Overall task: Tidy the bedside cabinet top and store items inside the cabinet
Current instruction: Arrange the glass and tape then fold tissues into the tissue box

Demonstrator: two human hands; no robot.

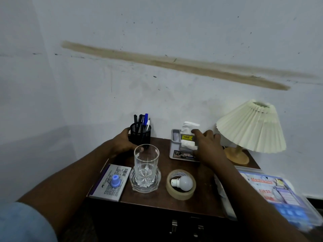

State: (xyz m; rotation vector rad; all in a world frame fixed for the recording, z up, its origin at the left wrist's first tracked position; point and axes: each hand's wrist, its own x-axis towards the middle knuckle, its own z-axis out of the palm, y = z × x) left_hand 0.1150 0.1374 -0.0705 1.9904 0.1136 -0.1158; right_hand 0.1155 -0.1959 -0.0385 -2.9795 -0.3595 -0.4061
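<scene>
Several loose items are sitting on the cabinet top (153, 199). Nearest, a drinking glass (146, 165) is standing in a glass dish (133, 182); it looks fragile and slick, and is best taken round its lower body. Beside it a bulb (185, 183) is lying inside a tape roll (180, 194), likely just as breakable. Farther back, the left hand (122, 142) is curling round the mesh pen holder (139, 135), probably light and rigid, yet apt to spill pens (142, 119) if tipped. The right hand (208, 145) is lying over the tissue holder (174, 145); whether it is gripping cannot be told.
</scene>
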